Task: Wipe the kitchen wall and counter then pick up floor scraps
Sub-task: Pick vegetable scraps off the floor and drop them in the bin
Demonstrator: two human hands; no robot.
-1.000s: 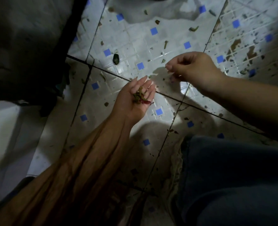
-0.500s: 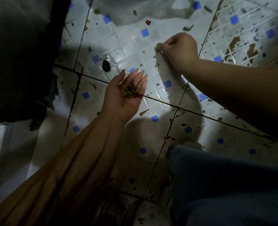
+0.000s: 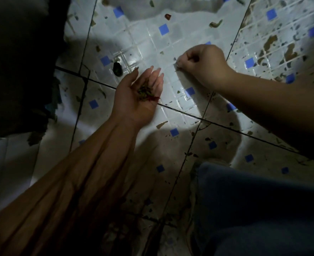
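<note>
Left hand (image 3: 134, 100) palm-up, fingers straight, carrying a small heap of green and red vegetable scraps (image 3: 145, 92). Right hand (image 3: 203, 66) curled, fingertips pinching at the white blue-dotted tiled floor (image 3: 148, 43); catch too small to confirm. Risk: left palm tilts, heap spills back.

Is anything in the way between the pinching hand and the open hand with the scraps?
Nothing visible. Only bare white tiled floor lies between the right hand and the upturned left hand cupping green and red scraps.
</note>
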